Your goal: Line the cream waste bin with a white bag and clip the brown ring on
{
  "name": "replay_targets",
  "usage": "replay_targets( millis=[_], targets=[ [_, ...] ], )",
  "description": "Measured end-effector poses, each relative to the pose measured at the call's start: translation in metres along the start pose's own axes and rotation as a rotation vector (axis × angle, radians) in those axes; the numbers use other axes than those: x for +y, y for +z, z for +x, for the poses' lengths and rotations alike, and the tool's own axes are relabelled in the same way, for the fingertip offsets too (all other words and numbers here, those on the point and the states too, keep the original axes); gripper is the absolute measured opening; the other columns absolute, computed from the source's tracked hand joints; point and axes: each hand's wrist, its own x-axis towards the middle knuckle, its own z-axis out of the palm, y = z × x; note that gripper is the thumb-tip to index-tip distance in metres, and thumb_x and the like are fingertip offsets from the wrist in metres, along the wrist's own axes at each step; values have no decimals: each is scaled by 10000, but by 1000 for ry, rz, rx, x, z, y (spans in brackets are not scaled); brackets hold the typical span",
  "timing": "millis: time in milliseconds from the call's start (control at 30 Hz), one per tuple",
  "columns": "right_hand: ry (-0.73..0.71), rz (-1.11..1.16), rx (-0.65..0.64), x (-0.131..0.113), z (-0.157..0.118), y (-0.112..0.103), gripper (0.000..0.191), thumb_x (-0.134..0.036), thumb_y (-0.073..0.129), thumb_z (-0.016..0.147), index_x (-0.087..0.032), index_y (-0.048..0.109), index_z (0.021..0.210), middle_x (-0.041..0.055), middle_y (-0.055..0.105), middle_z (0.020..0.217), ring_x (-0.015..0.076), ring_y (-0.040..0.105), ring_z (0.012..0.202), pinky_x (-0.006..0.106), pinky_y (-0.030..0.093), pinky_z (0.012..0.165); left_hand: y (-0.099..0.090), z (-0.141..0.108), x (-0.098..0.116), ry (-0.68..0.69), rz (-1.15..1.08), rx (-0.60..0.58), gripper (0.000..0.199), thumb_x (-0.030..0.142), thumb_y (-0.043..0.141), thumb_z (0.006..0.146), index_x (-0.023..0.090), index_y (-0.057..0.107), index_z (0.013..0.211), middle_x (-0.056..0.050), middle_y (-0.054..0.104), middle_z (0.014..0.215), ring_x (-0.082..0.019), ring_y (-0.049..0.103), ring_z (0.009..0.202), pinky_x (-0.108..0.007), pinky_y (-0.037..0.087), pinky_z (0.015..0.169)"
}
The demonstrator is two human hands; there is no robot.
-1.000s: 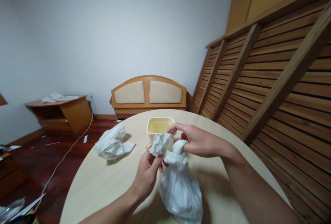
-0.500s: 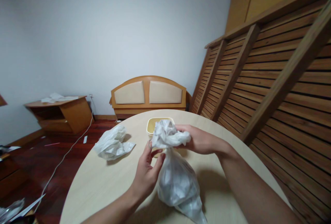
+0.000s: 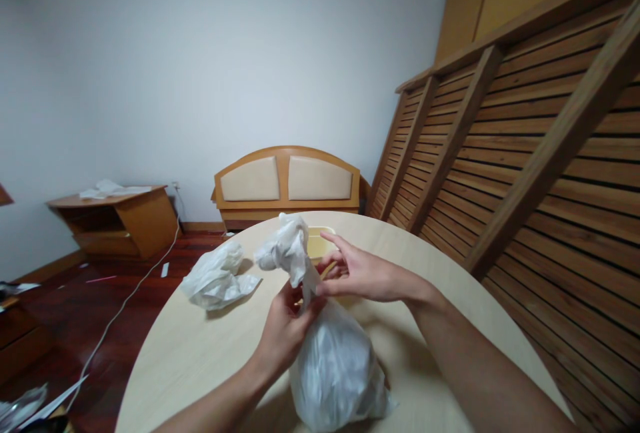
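In the head view, a filled white bag (image 3: 333, 366) was seen on the near side of the yellow tub (image 3: 323, 244), which was partly hidden behind the bag's top and the right hand (image 3: 363, 275). The bag's neck was clasped by the left hand (image 3: 283, 326), with the loose end flopped over toward the tub's left. The thumb of the right hand was laid against the neck and its index finger was raised; whether anything was pinched there could not be told.

The bag was judged light, soft and rather slippery, with thin film that could be torn if pulled hard; it was thought best held at the gathered neck, since little support would be offered by the limp body.

The tub was carried by a pale, rounded tabletop (image 3: 200, 346), and a crumpled white bag (image 3: 215, 276) was set to the tub's left. Beyond the tub a padded headboard (image 3: 285, 179) was placed by a plain wall (image 3: 250, 53); to its right a slatted wooden frame (image 3: 483, 106) was leaned; far to its left, a low cabinet (image 3: 147, 219) was shown above dark red flooring (image 3: 75, 313).
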Motion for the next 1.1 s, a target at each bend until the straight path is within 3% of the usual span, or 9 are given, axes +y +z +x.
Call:
replay_targets(
  millis=[67, 133, 267, 433, 533, 767, 933, 1000, 1100],
  targets=[
    [-22, -106, -35, 2, 0, 5, 1173, -425, 886, 638, -223, 178, 1551, 91, 636, 1159, 214, 672, 949, 366, 539, 837, 0, 0, 2, 28, -16, -44, 473, 424, 702, 819, 175, 648, 1217, -142, 696, 1209, -283, 666, 1047, -339, 529, 856],
    [-77, -224, 3, 2, 1, 9, 1042, -386, 892, 619, -192, 345, 1485, 87, 649, 1141, 220, 662, 962, 345, 533, 826, -1, 0, 2, 57, -3, -68, 447, 393, 688, 833, 182, 650, 1225, -137, 680, 1248, -290, 649, 1104, -359, 516, 920],
    [-116, -358, 80, 1, 5, 14, 376, -231, 737, 757, -150, 642, 1111, 40, 701, 904, 168, 641, 788, 272, 489, 693, -2, 0, 0, 88, 48, -51, 456, 328, 698, 839, 197, 618, 1268, -117, 650, 1309, -283, 591, 1224, -380, 449, 1046],
    [-69, -385, 206, 1, 10, 7, 235, -176, 599, 800, -153, 664, 1025, 6, 645, 748, 135, 561, 666, 241, 397, 591, -5, 2, 1, 59, -8, 27, 503, 374, 711, 831, 197, 599, 1289, -111, 621, 1358, -271, 572, 1258, -372, 419, 1085],
    [-39, -260, 265, 0, 11, -2, 103, -243, 567, 819, -166, 635, 828, -3, 581, 687, 128, 515, 625, 245, 384, 574, -7, 3, 6, -7, -76, 69, 557, 422, 739, 792, 178, 616, 1277, -119, 640, 1333, -286, 594, 1225, -386, 439, 1067],
    [-10, 262, 352, -4, 8, -11, 280, -458, 565, 795, -205, 472, 721, -31, 478, 663, 115, 446, 590, 237, 389, 543, -13, 0, 19, -165, -347, -77, 701, 529, 727, 758, 178, 601, 1352, -132, 654, 1317, -364, 578, 1232, -432, 494, 994],
    [15, 116, 156, -11, 3, -6, 383, -469, 756, 706, -170, 523, 760, -19, 533, 713, 100, 444, 617, 225, 347, 545, -17, -4, 21, -124, -264, 15, 806, 596, 735, 713, 220, 556, 1403, -116, 477, 1513, -359, 408, 1405, -432, 418, 1093],
    [-7, 66, 114, -13, 2, -5, 425, -428, 827, 656, -169, 514, 781, -27, 541, 719, 93, 454, 620, 214, 343, 549, -16, -4, 21, -113, -245, 23, 907, 573, 777, 677, 227, 481, 1461, -127, 482, 1507, -363, 453, 1371, -415, 461, 1050],
    [-73, 137, 108, -15, 0, -7, 455, -391, 844, 649, -192, 471, 818, -58, 524, 687, 79, 445, 584, 198, 323, 520, -15, -1, 23, -162, -320, -18, 1056, 497, 821, 658, 264, 299, 1547, -128, 611, 1370, -330, 637, 1155, -372, 550, 891]
  ],
)
